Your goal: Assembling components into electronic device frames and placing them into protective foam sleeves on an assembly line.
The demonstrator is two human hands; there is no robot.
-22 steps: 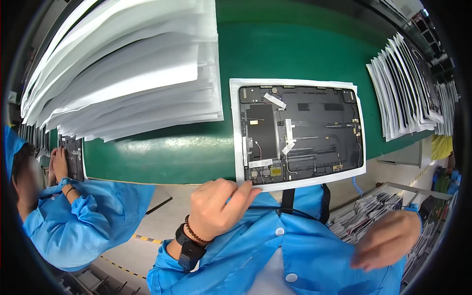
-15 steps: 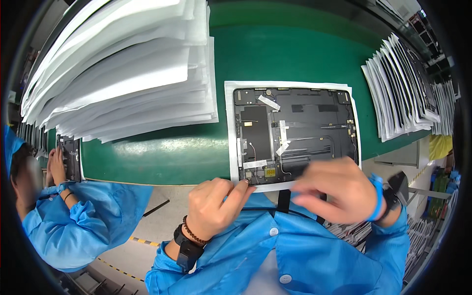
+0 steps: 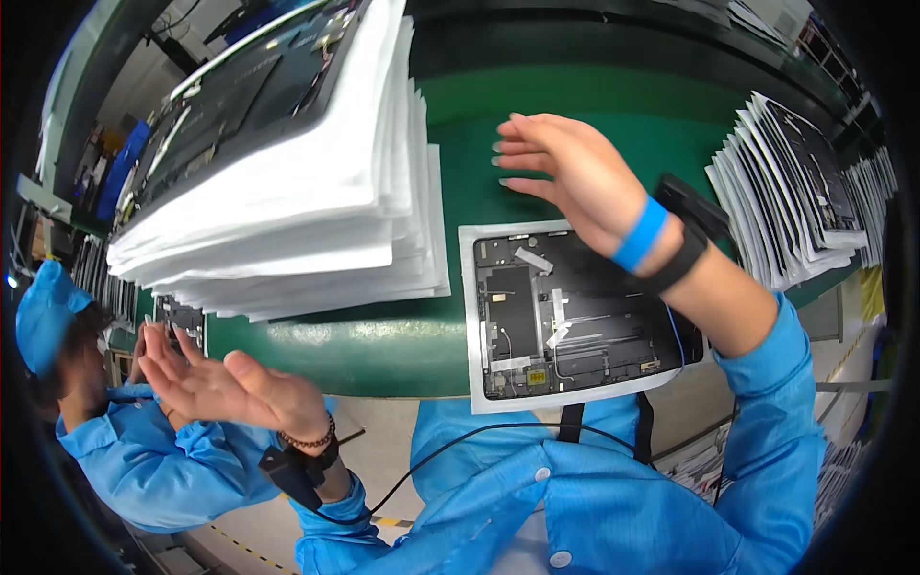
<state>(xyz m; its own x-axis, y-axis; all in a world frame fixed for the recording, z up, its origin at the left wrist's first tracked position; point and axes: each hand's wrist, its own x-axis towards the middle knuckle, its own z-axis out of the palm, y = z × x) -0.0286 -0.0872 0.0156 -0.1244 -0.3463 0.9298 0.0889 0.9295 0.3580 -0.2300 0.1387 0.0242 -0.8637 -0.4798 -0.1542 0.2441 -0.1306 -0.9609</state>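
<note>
A black device housing (image 3: 613,316), shaped like an opened tablet or laptop shell with white tape strips inside, lies on a white sheet (image 3: 467,326) at the front edge of the green table. My right hand (image 3: 570,168) is raised above its far side, fingers stretched out with nothing in them. To the left, my left hand (image 3: 230,388) is lifted in front of the table edge, palm turned up and fingers apart. It is nearest to a tall stack of white sheets (image 3: 287,278) with another black housing (image 3: 249,96) on top.
A second stack of sheets and black housings (image 3: 786,192) stands at the right end of the green table (image 3: 374,355). A co-worker in blue (image 3: 163,460) is close on my left. A black cable (image 3: 422,460) crosses in front of my body.
Both hands have left the housing's near edge: the right has gone up and away, the left up and to the left. The view has shifted, showing the top of the left stack.
</note>
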